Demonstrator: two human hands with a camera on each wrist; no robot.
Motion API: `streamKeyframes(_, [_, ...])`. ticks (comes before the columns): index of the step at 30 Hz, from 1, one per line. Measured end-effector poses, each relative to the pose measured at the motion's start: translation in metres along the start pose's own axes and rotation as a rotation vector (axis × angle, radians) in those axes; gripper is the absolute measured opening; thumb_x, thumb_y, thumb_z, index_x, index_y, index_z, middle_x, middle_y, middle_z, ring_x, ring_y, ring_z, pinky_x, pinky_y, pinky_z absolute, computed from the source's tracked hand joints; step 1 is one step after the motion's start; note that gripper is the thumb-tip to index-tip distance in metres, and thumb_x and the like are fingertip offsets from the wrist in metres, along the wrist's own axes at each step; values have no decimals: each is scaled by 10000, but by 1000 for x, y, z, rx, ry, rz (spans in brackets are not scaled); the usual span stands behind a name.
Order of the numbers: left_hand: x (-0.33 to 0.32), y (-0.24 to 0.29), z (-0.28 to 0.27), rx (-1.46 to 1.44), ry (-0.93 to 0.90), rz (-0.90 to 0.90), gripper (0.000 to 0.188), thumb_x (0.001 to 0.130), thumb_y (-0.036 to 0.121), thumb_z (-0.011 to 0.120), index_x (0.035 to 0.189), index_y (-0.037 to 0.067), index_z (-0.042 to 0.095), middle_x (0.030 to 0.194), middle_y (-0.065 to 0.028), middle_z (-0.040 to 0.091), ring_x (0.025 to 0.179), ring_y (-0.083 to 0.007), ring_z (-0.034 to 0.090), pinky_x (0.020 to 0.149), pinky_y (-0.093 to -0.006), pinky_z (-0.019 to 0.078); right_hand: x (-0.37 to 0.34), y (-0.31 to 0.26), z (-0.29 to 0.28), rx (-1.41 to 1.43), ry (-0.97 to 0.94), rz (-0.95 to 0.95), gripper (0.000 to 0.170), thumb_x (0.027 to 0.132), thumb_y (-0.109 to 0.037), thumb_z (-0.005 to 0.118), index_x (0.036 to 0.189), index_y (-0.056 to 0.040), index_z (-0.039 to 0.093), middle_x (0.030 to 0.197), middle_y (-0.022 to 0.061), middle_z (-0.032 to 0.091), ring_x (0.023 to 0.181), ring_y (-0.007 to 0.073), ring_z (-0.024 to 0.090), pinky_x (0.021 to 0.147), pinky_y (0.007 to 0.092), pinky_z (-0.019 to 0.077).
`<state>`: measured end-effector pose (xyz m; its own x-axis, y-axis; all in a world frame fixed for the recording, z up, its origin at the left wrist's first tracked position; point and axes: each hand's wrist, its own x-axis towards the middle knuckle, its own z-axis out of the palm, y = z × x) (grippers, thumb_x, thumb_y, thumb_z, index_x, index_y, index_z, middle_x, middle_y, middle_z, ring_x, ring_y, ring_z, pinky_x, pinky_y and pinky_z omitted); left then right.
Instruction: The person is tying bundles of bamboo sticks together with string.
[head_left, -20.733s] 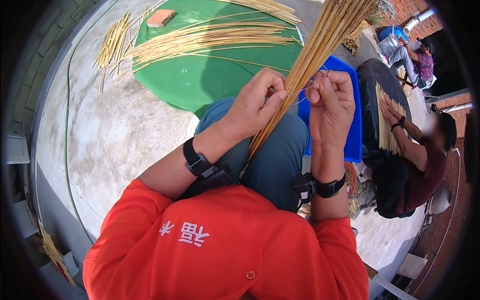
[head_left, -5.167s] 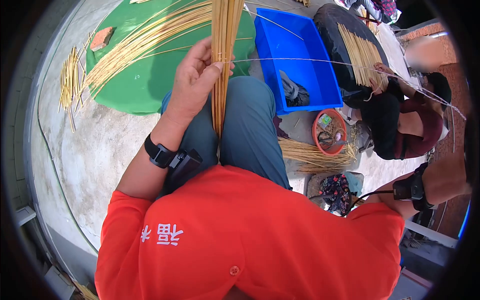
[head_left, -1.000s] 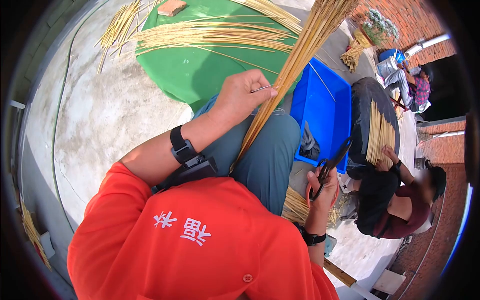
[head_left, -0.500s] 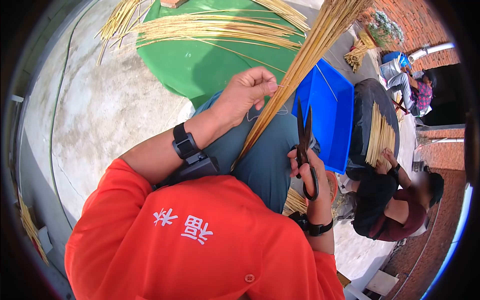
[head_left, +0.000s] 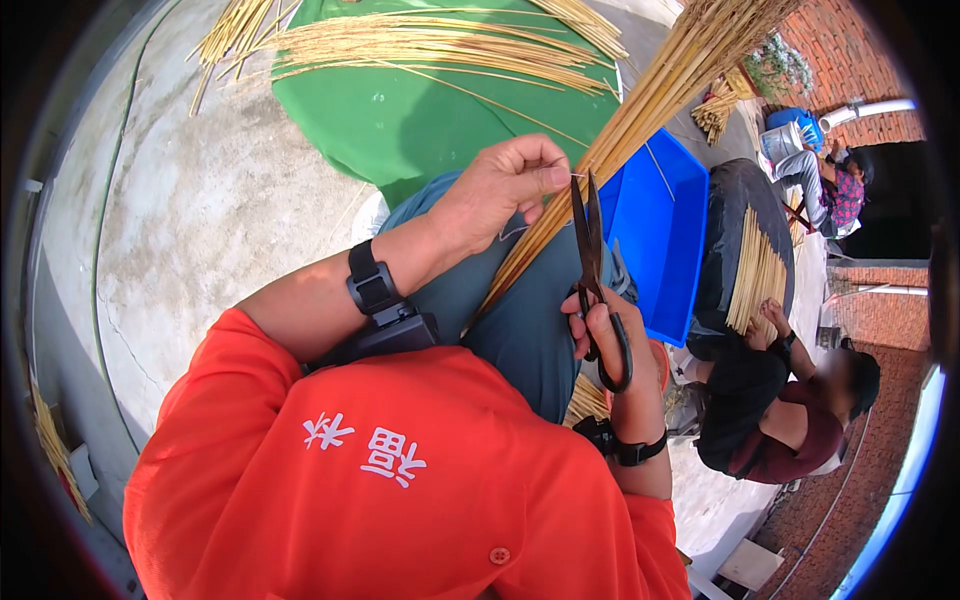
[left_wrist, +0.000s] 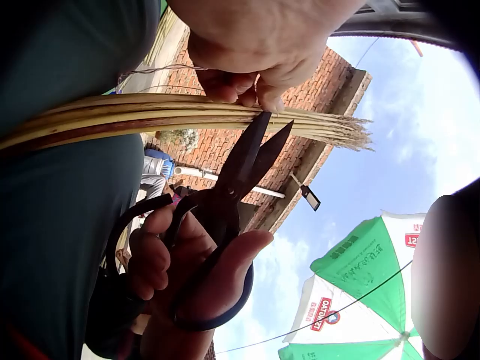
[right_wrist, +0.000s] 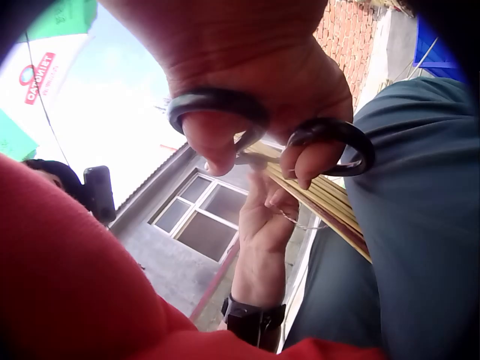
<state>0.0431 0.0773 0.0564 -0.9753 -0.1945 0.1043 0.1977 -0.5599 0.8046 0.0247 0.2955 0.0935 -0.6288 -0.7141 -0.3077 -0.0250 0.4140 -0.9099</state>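
Note:
A long bundle of straw-coloured stalks (head_left: 655, 125) slants up from between the person's knees, its feathery ends at the top. Beside it the left hand (head_left: 500, 192) pinches a thin string (right_wrist: 300, 223) between thumb and index finger, with a loose loop trailing below. The right hand (head_left: 622, 345) holds dark scissors (head_left: 588, 240), thumb and fingers through the handle loops. In the left wrist view the scissors' blades (left_wrist: 244, 157) stand slightly apart, their tips right by the left fingertips and in front of the stalks. The right wrist view hides most of the blades behind the hand.
A green round surface (head_left: 350, 125) bears more loose stalks (head_left: 450, 45). A blue tub (head_left: 660, 230) stands right of the knees. Beyond it a seated person (head_left: 800, 420) handles stalks on a black-covered surface (head_left: 722, 250); another person (head_left: 840, 190) sits farther back.
Earlier both hands worked at the string, then the right drew it far out to the right. Over the last second the right hand has brought the scissors up from low right to the string.

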Motion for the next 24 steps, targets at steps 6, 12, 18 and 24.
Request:
streamKeyframes(6, [2,-2,-1,-28,-9,-3,117,847,153,605,805,61,545,680,28,470,542,-43,367,513,-190,355,11,-3,2,130,-28,27,511,884,-505,444,906,-9,566,676,9,489,572,78,483,494,211,408])
streamKeyframes(12, [2,-9,-1,-19,-3,27,130,826,142,629,782,58,540,649,18,478,554,-62,399,519,-193,351,22,-11,4,235,-70,84,575,877,-563,407,954,-11,548,721,18,498,606,85,481,527,216,416])
streamKeyframes(18, [2,-10,1,-29,10,16,133,814,132,641,762,58,544,657,15,499,571,-61,421,530,-189,341,35,-14,4,197,-93,59,611,870,-588,395,1015,-8,525,787,28,507,656,88,481,550,219,412])
streamKeyframes(24, [1,-7,3,5,26,1,119,814,128,639,769,59,554,663,21,504,573,-54,424,539,-182,338,45,-4,0,355,-168,50,635,879,-591,363,1060,-3,516,827,24,516,701,89,482,602,215,404])
